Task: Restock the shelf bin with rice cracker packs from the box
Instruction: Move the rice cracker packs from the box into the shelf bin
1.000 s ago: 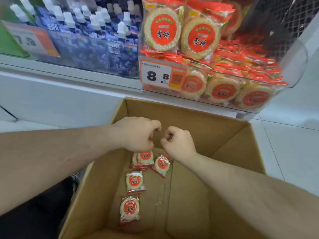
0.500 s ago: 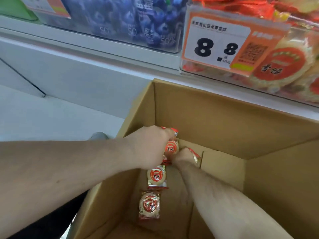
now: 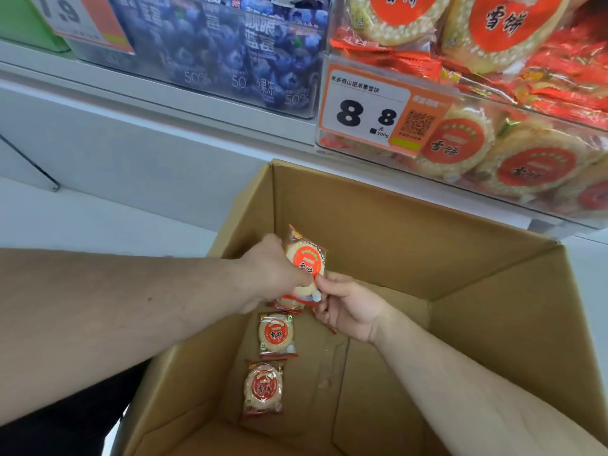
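The left hand [image 3: 276, 274] grips a raised rice cracker pack [image 3: 306, 258], hiding another underneath. The right hand [image 3: 348, 307] pinches its lower edge. Two packs [image 3: 275, 334] lie on the cardboard box [image 3: 460, 258] floor, below the shelf bin [image 3: 493, 179], which is cut off at right.

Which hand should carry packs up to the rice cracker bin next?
Left, probably. The left hand already holds a raised rice cracker pack. The right hand sits lower in the box, fingers on pack edges, though the bin lies up to the right.

Blue blueberry pouches [image 3: 230, 47] fill the neighbouring bin, a price tag [image 3: 88, 21], possibly reading 7.9, at its left; white floor [image 3: 98, 222] below.
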